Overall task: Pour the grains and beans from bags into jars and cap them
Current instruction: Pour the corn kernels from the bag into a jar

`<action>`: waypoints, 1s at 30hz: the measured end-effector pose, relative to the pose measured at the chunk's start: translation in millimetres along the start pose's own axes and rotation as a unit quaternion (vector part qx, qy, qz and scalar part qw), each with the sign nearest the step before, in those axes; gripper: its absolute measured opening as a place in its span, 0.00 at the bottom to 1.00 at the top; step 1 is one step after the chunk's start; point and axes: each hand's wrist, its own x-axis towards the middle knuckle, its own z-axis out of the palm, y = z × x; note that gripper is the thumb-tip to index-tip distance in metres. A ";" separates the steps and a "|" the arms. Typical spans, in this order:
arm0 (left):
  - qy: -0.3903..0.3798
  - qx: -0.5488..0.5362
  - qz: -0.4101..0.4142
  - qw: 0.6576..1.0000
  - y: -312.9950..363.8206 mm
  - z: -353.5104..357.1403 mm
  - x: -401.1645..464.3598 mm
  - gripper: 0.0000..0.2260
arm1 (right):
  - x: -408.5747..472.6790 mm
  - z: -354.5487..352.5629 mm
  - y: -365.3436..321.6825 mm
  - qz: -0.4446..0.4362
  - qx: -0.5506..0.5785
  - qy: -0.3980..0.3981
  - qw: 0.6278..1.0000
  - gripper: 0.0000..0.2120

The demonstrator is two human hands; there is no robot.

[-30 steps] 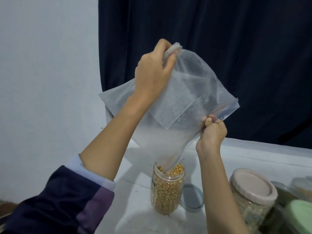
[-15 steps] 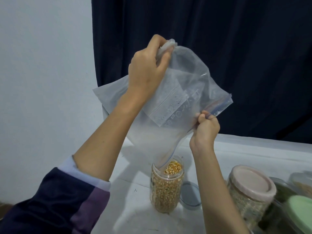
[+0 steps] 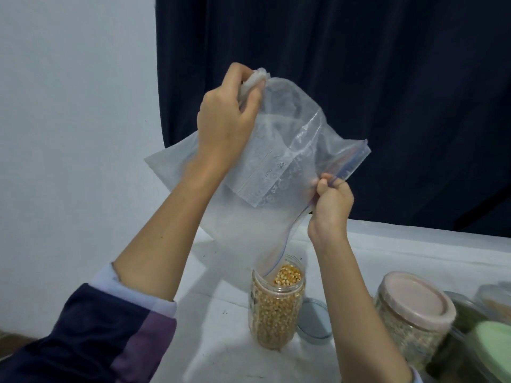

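An upturned clear zip bag (image 3: 279,150) hangs over an open jar (image 3: 276,308) filled nearly to the brim with yellow corn kernels. My left hand (image 3: 229,120) grips the bag's bunched bottom corner high up. My right hand (image 3: 331,200) pinches the bag's zip edge lower on the right. The bag's open mouth dips into the jar's opening. The bag looks empty. A grey lid (image 3: 313,322) lies flat on the table just right of the jar.
A capped jar with a pink lid (image 3: 417,297) holding pale grains stands at the right. Further right sit a green-lidded container (image 3: 489,338) and other jars, partly cut off. A white table (image 3: 210,341) meets a dark curtain (image 3: 359,78) behind.
Both hands and the bag have stayed about in place over the jar. The heap of kernels in the jar mouth shows more clearly beside the bag's mouth.
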 end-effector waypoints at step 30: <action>-0.040 0.100 -0.080 0.991 -58.0 -56.9 -32.8 0.20 | -5.9 63.7 -26.5 -0.210 -0.322 -0.269 0.883 0.10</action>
